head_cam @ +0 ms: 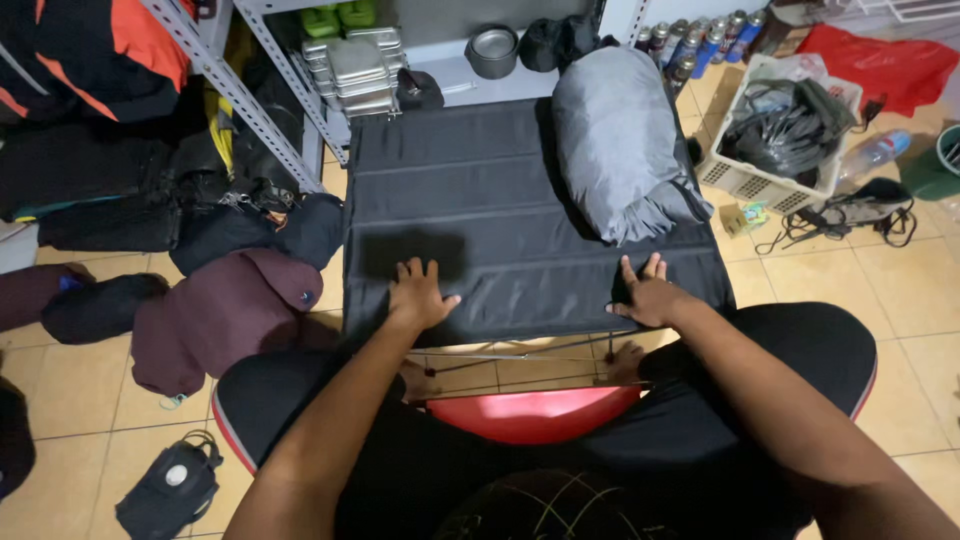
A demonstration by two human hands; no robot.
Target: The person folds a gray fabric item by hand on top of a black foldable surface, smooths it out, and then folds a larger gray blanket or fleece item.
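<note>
On the near edge of the black table top (500, 210), both hands are laid flat, left hand (418, 295) and right hand (648, 297) with fingers spread, nothing gripped; the grey bundle (620, 140) lies beyond, lengthwise, nearer the right hand

The picture's lower edge cuts off both forearms, so the elbows are out of sight. The left hand (418, 293) lies palm down on the dark folding bench (470, 200), hiding its palm and the fabric beneath. The right hand (648, 295) curls over the bench's near edge, its fingertips hidden. The bench's legs are mostly covered by the top and the person's knees. The red stool (530, 415) shows only a sliver between the legs. The spray cans (695, 40) are too small to tell apart. The orange and black bag (90, 50) is cut by the top edge.
</note>
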